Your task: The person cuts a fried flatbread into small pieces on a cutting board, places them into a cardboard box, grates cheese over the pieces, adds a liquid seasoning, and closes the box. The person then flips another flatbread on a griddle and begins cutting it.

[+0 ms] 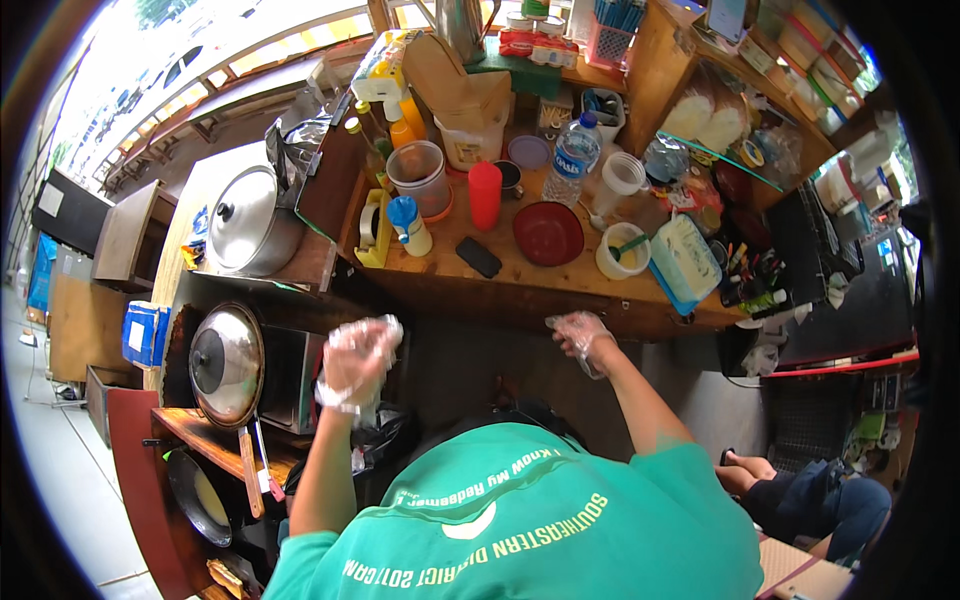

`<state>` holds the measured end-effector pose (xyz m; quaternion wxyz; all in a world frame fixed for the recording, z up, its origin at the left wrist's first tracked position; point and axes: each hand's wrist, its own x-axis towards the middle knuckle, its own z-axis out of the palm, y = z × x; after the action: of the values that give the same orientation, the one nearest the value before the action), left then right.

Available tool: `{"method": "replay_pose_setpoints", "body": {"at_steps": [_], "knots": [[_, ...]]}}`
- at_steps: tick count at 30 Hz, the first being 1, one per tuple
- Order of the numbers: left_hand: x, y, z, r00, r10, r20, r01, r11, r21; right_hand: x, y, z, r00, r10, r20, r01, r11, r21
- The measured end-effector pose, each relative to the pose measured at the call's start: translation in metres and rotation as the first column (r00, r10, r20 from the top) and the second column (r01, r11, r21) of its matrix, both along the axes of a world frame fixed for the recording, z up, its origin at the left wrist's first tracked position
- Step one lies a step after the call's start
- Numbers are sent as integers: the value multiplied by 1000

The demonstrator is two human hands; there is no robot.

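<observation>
My left hand (pixel 361 358) is raised in a clear plastic glove, left of my body and in front of the wooden counter (pixel 450 262). It is blurred, its fingers look bent, and I see no object in it. Close to the counter's front edge, my right hand (pixel 583 337) wears the same kind of glove, with loosely bent fingers and nothing visible in them. On the counter between and beyond the hands are a dark red bowl (pixel 548 233), a black object (pixel 478 257) and a clear tub with a green spoon (pixel 623 251). A blue-lidded plastic box (pixel 685 259) stands further right.
A lidded wok (pixel 227 364) with a wooden handle (pixel 251 472) stands at left, below a large aluminium pot (pixel 251 221). A water bottle (pixel 573 160), a red tumbler (pixel 485 196) and a tape dispenser (pixel 371 229) crowd the counter. A person's legs (pixel 817 502) are at lower right.
</observation>
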<state>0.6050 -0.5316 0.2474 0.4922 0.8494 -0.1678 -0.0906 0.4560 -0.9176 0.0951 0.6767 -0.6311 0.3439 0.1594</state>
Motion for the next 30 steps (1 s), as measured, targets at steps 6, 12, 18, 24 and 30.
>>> {"method": "replay_pose_setpoints", "body": {"at_steps": [6, 12, 18, 24, 30], "knots": [[218, -83, 0, 792, -159, 589, -152, 884, 443, -43, 5, -14, 990, -95, -104, 105, 990, 92], [341, -161, -65, 994, -93, 59, 10, 605, 796, -75, 21, -21, 952, -152, -266, 178, 981, 79], [376, -168, -96, 648, -761, -21, 108, 65, 992, -77, 27, -28, 885, -363, -291, 413, 902, 129], [334, -137, -54, 942, -240, 233, 42, 777, 628, -14, 23, -5, 951, -271, -148, 286, 954, 93], [252, -107, 50, 731, -155, 665, -277, 823, 495, 75, 23, 70, 943, -154, 295, 126, 986, 113]]}}
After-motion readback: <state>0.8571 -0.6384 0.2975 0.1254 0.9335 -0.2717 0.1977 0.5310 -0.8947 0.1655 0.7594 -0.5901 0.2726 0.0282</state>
